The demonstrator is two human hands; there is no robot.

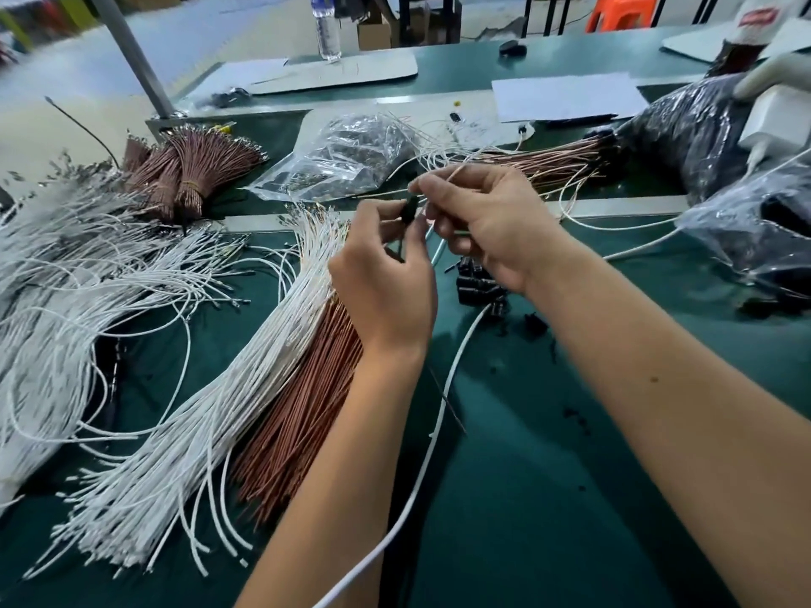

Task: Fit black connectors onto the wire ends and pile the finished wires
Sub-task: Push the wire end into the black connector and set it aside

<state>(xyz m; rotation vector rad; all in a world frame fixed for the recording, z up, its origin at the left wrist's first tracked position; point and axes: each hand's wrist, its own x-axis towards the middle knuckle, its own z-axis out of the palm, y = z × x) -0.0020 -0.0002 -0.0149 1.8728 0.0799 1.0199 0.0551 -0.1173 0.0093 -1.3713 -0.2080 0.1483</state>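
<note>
Pinched between the thumb and fingers of the left hand (386, 278) is a small black connector (409, 209), held up above the green table (548, 498). Right beside it, the right hand (487, 221) has its fingertips pressed together on a thin wire (447, 172), whose end points toward the connector; whether the wire has entered it cannot be told.

Nearest, a white cable (421, 467) runs across the table between the forearms. To the left lies a long bundle of white wires (210, 432) with a bundle of copper-brown wires (303, 410) touching its right side. Under the right wrist sits a cluster of loose black connectors (476, 285).

Farther left spreads a tangled heap of white wires (66, 265). Beyond it stand tied brown wire bundles (188, 173). Behind the hands lies a clear plastic bag (342, 155) of small dark parts, and to its right a pile of brown wires with black ends (557, 158) reaches toward a dark plastic bag (684, 125). Far off, a water bottle (327, 28) stands on a white sheet (342, 74).
</note>
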